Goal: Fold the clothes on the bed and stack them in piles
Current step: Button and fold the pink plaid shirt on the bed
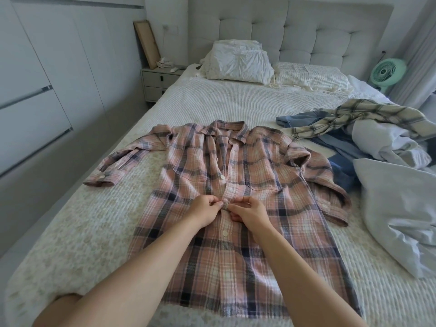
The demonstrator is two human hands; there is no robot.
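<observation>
Pink plaid shirt (236, 208) lies face up and spread flat on the bed (94, 232), collar toward the headboard (306, 31), hem toward the person; both sleeves out to the sides, the one on the view's left lying straighter, the other bunched. Both hands meet at the placket about mid-chest: left hand (205, 211) pinches the button-side edge, right hand (250, 212) pinches the opposite edge, fingertips almost touching over one button. Judgement: a button is being fastened so the front stays closed and square when folded; the shirt is laid flat so the two edges line up. One button below the hands appears done up; the placket above gapes open toward the collar. Unfolded pile (354, 128) sits near the shirt on the view's right: a cream-and-grey plaid piece over blue and white garments, touching a pale duvet (396, 213). No folded stack visible, so the task looks to be at an early stage. Further out: pillows (238, 62) at the headboard, a nightstand (160, 81), a green fan (387, 72).
</observation>
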